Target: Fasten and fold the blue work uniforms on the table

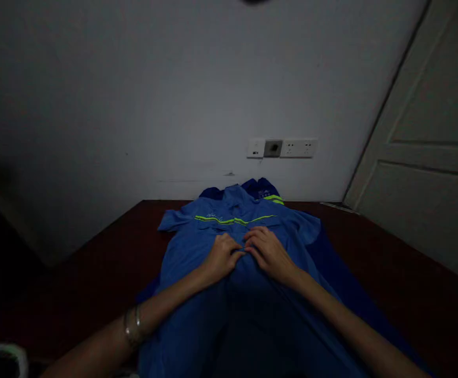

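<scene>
A light blue short-sleeved work shirt point(197, 247) with a yellow-green stripe across the chest lies spread out, collar toward the wall. Darker blue clothing point(337, 270) shows beneath it at the collar and along the right side. Over the middle of the shirt front, my left hand point(223, 257) pinches the fabric between thumb and forefinger. My right hand point(268, 254) is right beside it, its fingertips closed on the shirt's front edge, close to the left thumb. Any button between the fingertips is too dark and small to make out.
Under the clothes is a dark red-brown tabletop point(106, 257), its far edge against a pale wall point(134, 105). Wall sockets point(297, 148) sit above the collar. A panelled door point(429, 152) stands at the right. A pale-rimmed object point(20, 359) is cut off at the lower left.
</scene>
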### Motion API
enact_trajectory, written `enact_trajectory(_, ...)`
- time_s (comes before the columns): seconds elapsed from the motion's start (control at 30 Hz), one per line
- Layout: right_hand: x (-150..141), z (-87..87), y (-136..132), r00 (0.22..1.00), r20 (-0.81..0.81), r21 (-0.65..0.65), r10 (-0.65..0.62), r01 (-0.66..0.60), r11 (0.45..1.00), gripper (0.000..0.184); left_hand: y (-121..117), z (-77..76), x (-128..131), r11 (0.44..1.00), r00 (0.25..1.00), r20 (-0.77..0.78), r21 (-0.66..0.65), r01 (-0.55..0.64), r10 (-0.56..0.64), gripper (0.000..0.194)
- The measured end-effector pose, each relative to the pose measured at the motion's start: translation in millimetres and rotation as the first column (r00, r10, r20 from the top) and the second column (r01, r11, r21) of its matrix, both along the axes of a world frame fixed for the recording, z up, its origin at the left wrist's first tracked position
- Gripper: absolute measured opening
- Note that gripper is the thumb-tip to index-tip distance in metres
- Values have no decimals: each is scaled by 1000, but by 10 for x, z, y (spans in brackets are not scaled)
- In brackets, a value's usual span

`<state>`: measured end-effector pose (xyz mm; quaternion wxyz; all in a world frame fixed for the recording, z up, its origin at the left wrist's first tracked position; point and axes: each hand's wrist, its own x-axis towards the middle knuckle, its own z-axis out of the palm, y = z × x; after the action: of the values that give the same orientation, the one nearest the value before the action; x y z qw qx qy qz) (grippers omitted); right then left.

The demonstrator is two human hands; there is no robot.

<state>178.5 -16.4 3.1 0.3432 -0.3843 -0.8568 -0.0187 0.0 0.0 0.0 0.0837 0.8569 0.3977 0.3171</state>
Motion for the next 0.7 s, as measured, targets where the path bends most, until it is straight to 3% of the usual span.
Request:
enact_trajectory(0.43, -42, -63, -5, 988, -151, 47, -36, 44, 998, 8, -55, 117, 30, 998, 996, 85, -56, -21, 26, 6)
enact_trajectory(0.7, 24, 55, -69, 998, 13, 152, -56, 54, 987, 10, -16, 60, -2, 999, 995, 90, -45, -29, 33, 5)
